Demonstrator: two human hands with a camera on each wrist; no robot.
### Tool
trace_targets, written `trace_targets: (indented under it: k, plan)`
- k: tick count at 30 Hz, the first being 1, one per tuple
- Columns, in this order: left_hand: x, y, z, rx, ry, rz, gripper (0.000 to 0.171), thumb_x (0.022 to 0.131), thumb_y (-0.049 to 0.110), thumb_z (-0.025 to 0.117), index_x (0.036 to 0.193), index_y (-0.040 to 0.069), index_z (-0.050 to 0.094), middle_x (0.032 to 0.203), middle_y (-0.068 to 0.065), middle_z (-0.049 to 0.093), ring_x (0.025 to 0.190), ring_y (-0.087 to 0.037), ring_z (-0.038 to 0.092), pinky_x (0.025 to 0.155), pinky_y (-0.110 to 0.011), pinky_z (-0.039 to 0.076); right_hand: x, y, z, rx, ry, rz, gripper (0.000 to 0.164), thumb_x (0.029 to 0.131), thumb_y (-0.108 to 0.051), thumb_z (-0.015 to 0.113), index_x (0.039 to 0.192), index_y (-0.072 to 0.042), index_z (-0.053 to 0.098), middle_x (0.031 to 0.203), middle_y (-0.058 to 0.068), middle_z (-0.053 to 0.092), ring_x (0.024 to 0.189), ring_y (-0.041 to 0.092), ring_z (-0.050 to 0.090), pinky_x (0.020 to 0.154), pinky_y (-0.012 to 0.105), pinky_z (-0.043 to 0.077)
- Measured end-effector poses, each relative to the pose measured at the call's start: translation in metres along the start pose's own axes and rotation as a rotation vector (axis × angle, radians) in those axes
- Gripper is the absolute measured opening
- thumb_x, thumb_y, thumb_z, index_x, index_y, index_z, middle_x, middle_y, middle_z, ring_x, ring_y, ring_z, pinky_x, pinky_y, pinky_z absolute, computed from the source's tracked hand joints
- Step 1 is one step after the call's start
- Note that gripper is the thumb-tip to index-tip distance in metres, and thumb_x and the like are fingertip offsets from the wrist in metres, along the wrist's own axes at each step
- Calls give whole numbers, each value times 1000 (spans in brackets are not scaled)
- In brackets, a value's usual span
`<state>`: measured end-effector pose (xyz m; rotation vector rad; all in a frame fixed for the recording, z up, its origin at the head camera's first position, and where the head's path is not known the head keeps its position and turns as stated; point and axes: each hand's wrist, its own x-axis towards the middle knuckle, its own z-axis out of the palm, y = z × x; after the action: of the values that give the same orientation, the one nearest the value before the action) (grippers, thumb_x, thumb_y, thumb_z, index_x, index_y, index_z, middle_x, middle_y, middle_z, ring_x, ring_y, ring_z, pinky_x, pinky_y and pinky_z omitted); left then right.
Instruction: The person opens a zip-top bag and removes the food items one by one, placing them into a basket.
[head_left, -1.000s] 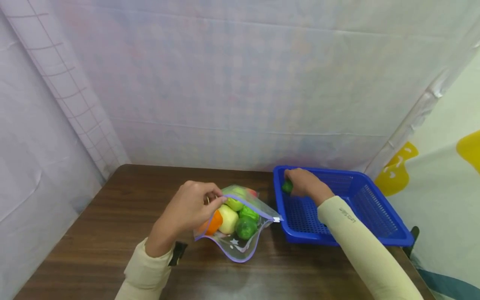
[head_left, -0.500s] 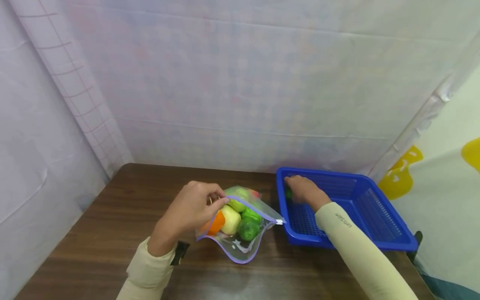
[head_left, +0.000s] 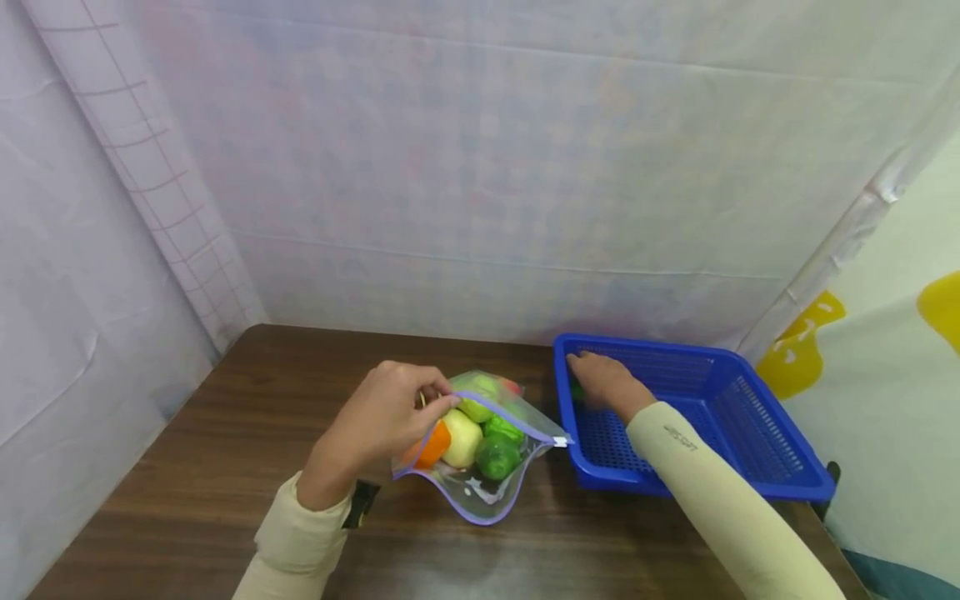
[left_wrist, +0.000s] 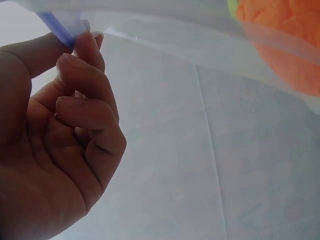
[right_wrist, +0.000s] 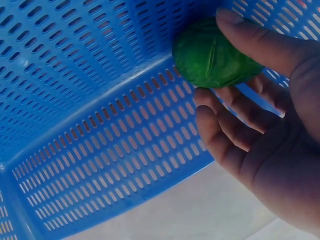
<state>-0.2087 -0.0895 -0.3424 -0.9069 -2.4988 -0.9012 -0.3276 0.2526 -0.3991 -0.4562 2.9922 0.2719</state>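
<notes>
Because the left hand (head_left: pixel 382 417) pinches the purple-edged lip of the clear bag (head_left: pixel 482 505), near the lower centre of the head view, we judge that this grip holds the mouth agape. At the right of that frame, we see the right hand (head_left: pixel 607 382) inside the left end of the blue basket (head_left: pixel 757 425); its thumb and fingers close around a green vegetable (right_wrist: pixel 215 55), probably to steady its rounded body. We note filmy plastic against rigid slotted walls, and in the bag a smooth pale fruit (head_left: pixel 462 440), a lumpy orange piece (left_wrist: pixel 282 37) and glossy green pieces (head_left: pixel 498 457).
</notes>
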Motion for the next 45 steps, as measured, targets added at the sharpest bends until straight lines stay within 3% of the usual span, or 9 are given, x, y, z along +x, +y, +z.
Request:
trace_targets:
  k: [7, 11, 16, 23, 30, 37, 45]
  plan:
    - [-1, 0, 0, -4, -7, -9, 5, 89, 19, 76, 87, 15, 77, 72, 10, 69, 60, 1, 53, 57, -19, 46, 2, 0, 2, 17, -16, 18, 96, 68, -19, 95, 146, 2, 44, 143, 29, 52, 129, 46, 54, 104, 57, 47]
    - [-1, 0, 0, -10, -10, -6, 5, 89, 18, 76, 86, 14, 76, 72, 10, 69, 61, 2, 55, 57, -19, 47, 1, -1, 1, 28, -23, 19, 100, 66, -22, 96, 147, 2, 43, 144, 29, 51, 129, 46, 53, 105, 57, 46]
    - [-2, 0, 0, -12, -9, -2, 5, 88, 18, 77, 86, 14, 76, 72, 10, 69, 61, 2, 55, 57, -18, 47, -1, -1, -5, 15, 22, -14, 91, 66, -23, 95, 141, 2, 49, 132, 25, 59, 119, 43, 60, 99, 55, 51]
    - [-1, 0, -1, 3, -9, -6, 6, 88, 19, 77, 85, 14, 76, 71, 10, 69, 60, 2, 54, 56, -19, 46, -9, -3, -27, 40, 56, -63, 64, 64, -18, 92, 116, -5, 57, 106, 16, 64, 97, 35, 64, 84, 52, 55]
    - [0, 1, -1, 9, -8, -2, 6, 88, 19, 77, 85, 14, 76, 71, 10, 69, 59, 2, 54, 56, -19, 46, -28, -10, -61, 96, 40, -84, 54, 69, -13, 88, 115, -6, 61, 109, 11, 66, 97, 30, 64, 85, 48, 55]
    - [1, 1, 0, 6, -3, 2, 5, 88, 19, 77, 85, 14, 76, 71, 10, 69, 59, 2, 53, 56, -19, 46, -57, -26, -100, 53, 157, -164, 39, 82, -14, 82, 116, -6, 64, 115, 12, 68, 107, 33, 65, 90, 49, 55]
    - [1, 1, 0, 14, 11, 15, 5, 88, 19, 77, 86, 14, 76, 71, 9, 69, 59, 2, 53, 56, -18, 46, -110, -66, -123, 138, 426, -288, 31, 91, -25, 76, 117, -14, 64, 114, 2, 68, 96, 21, 67, 78, 41, 56]
